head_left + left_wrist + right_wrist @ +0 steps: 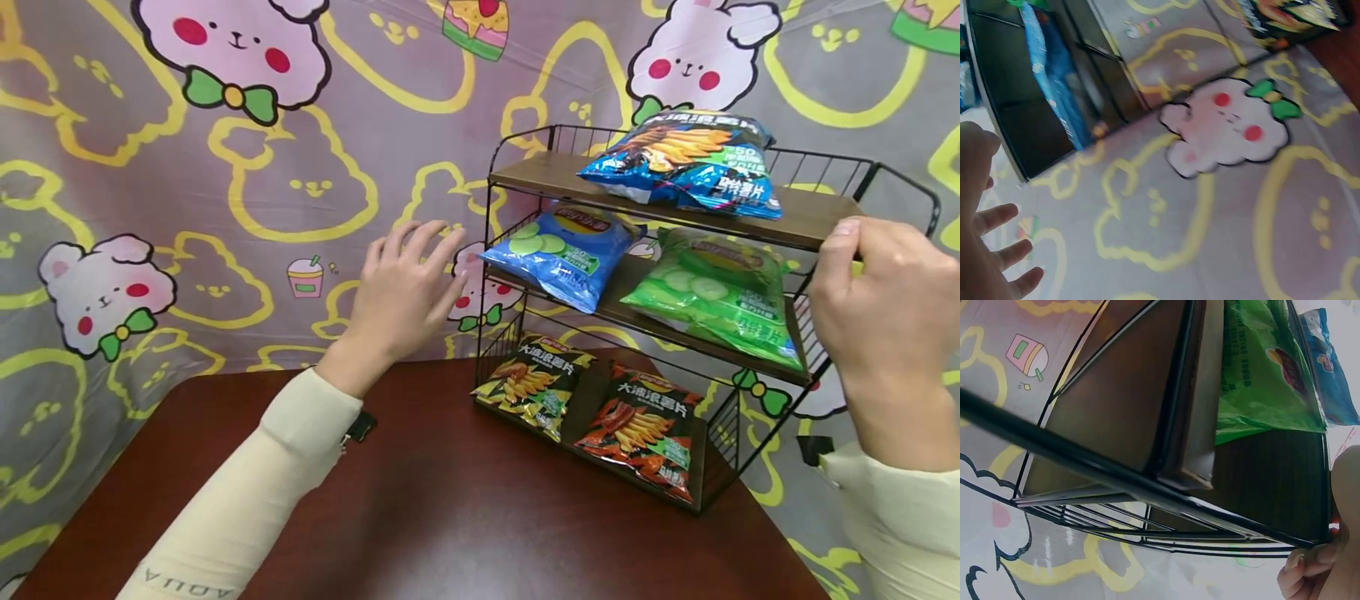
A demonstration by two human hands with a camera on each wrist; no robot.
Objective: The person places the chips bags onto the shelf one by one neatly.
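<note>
A black wire rack (832,229) with three brown shelves stands on the table. At its right front corner, level with the top shelf, my right hand (892,308) grips the frame with curled fingers; the right wrist view shows its fingertips (1300,565) at that corner. My left hand (408,292) is in the air left of the rack, fingers spread, holding nothing. A blue chip bag with fries (682,162) lies on the top shelf. The middle shelf holds a light blue chip bag (566,254) and a green chip bag (712,292).
On the bottom shelf lie a black-and-yellow chip bag (536,379) and a black-and-red chip bag (645,425). The dark red table (405,508) extends in front and to the left. A cartoon-printed cloth (360,125) hangs behind.
</note>
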